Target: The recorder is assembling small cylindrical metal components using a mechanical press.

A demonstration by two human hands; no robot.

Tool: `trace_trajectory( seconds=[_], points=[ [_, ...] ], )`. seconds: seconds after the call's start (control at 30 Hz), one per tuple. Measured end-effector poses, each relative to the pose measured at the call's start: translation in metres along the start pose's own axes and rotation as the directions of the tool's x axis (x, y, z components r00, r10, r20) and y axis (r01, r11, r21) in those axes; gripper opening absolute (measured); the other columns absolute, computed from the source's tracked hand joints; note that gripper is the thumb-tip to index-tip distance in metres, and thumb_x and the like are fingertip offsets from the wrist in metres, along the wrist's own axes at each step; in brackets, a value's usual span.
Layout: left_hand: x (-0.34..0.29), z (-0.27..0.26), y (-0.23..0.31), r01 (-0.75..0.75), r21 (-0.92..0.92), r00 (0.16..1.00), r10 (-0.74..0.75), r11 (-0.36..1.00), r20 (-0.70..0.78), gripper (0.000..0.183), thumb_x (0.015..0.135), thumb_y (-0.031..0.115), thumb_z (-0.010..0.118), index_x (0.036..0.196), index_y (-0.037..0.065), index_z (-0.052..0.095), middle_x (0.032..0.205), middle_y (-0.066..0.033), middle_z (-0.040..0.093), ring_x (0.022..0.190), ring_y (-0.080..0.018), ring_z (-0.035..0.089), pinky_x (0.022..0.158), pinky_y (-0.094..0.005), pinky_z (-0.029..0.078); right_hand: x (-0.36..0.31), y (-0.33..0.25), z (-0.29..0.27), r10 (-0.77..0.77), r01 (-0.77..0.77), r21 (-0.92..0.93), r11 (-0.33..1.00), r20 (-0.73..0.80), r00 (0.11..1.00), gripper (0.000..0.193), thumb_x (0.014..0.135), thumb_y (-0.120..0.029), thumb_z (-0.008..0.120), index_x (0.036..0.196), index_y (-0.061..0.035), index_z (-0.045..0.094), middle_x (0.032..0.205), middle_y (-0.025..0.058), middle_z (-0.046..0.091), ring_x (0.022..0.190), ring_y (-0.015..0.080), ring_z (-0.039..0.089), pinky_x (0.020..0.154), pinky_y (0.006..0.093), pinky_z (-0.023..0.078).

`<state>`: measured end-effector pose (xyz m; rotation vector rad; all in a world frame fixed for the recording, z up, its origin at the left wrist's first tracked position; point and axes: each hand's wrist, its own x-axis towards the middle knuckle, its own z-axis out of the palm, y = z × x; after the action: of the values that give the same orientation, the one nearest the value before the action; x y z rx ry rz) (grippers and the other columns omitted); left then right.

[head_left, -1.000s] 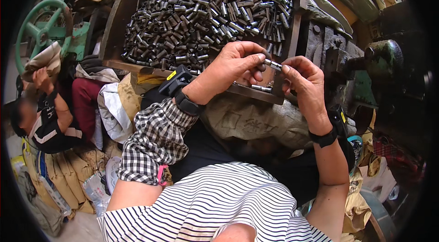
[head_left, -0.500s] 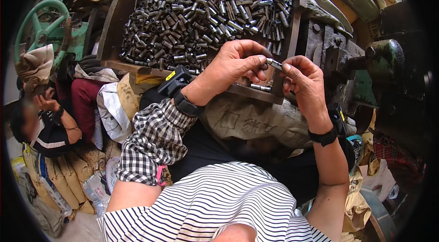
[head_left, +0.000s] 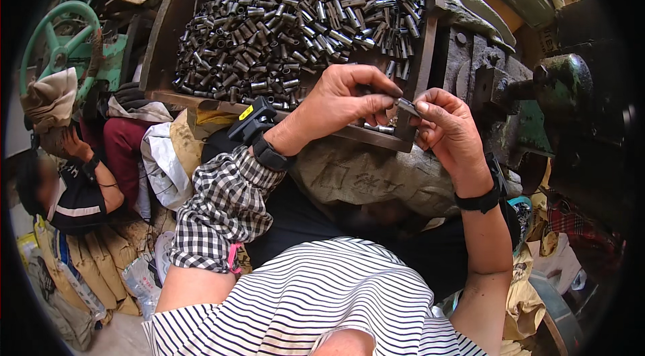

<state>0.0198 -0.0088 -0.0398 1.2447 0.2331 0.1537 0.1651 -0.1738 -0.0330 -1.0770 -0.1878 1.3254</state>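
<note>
A short metal tube (head_left: 407,106) is pinched between my two hands above the front right corner of a wooden tray (head_left: 426,53). My left hand (head_left: 356,97) grips its one end between thumb and forefinger. Thumb and fingers of my right hand (head_left: 447,124) close on the other end. Many loose metal tubes (head_left: 289,26), some shiny and some dark, fill the tray beyond my hands. Another shiny tube (head_left: 380,129) lies in the near right corner, partly covered by my left hand.
A dark, greasy machine (head_left: 564,97) stands close on the right. Sacking (head_left: 376,178) hangs below the tray's front edge. At the left, another person (head_left: 87,188) sits near a green handwheel (head_left: 60,53). Folded brown sacks (head_left: 101,262) lie at lower left.
The tube has tilted and shifted slightly downward between my fingers, both hands still on it. The other person's hand at the left has moved up.
</note>
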Motion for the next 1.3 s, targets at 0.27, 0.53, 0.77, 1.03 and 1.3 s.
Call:
trace_trajectory(
  seconds=[0.27, 0.53, 0.77, 1.03, 1.3],
  points=[
    [-0.008, 0.008, 0.012, 0.180, -0.035, 0.961, -0.168, 0.983, 0.221, 0.024, 0.082, 0.007, 0.067, 0.100, -0.002, 0.055, 0.083, -0.0056, 0.064, 0.062, -0.0101, 0.064, 0.049, -0.0193, 0.050, -0.012, -0.008, -0.005, 0.111, -0.112, 0.001, 0.994, 0.122, 0.986, 0.012, 0.079, -0.005, 0.068, 0.085, -0.0006, 0.059, 0.071, 0.0093, 0.064, 0.051, 0.0085, 0.059, 0.045, 0.0192, 0.050],
    [-0.008, 0.013, 0.007, 0.058, 0.198, 0.909, -0.134, 0.978, 0.395, 0.038, 0.079, 0.006, 0.071, 0.108, 0.000, 0.047, 0.087, 0.0004, 0.053, 0.082, -0.0047, 0.051, 0.069, -0.0200, 0.045, -0.018, -0.011, 0.010, 0.223, -0.214, -0.067, 0.974, 0.170, 0.960, 0.011, 0.077, -0.002, 0.069, 0.081, -0.0007, 0.058, 0.069, 0.0051, 0.062, 0.054, 0.0093, 0.061, 0.044, 0.0182, 0.050],
    [-0.009, 0.007, 0.014, -0.111, 0.444, 0.949, -0.038, 0.889, 0.313, 0.044, 0.088, 0.009, 0.060, 0.128, 0.007, 0.043, 0.096, -0.0036, 0.063, 0.081, -0.0097, 0.060, 0.069, -0.0202, 0.049, 0.000, 0.004, 0.016, 0.065, -0.043, -0.250, 0.967, 0.081, 0.995, 0.012, 0.081, -0.008, 0.067, 0.084, 0.0004, 0.059, 0.070, 0.0056, 0.062, 0.052, 0.0090, 0.059, 0.046, 0.0191, 0.048],
    [-0.012, -0.040, 0.011, 0.184, -0.115, 0.958, -0.204, 0.976, -0.201, 0.024, 0.083, 0.006, 0.055, 0.106, 0.001, 0.054, 0.091, -0.0043, 0.062, 0.073, -0.0096, 0.063, 0.053, -0.0200, 0.051, 0.054, 0.002, 0.038, -0.295, 0.236, -0.690, -0.684, 0.558, 0.776, 0.015, 0.073, -0.004, 0.060, 0.088, -0.0038, 0.060, 0.089, 0.0102, 0.058, 0.085, 0.0250, 0.060, 0.068, 0.0339, 0.048],
    [-0.011, -0.035, 0.002, -0.074, 0.982, 0.995, 0.081, 0.174, 0.061, 0.018, 0.068, 0.009, 0.067, 0.084, 0.005, 0.060, 0.079, -0.0123, 0.061, 0.081, -0.0309, 0.062, 0.068, -0.0419, 0.049, 0.060, 0.006, 0.038, -0.244, 0.178, -0.684, -0.708, 0.473, 0.847, 0.010, 0.073, -0.006, 0.058, 0.083, -0.0065, 0.059, 0.092, 0.0098, 0.057, 0.089, 0.0232, 0.058, 0.071, 0.0336, 0.046]
  ],
)
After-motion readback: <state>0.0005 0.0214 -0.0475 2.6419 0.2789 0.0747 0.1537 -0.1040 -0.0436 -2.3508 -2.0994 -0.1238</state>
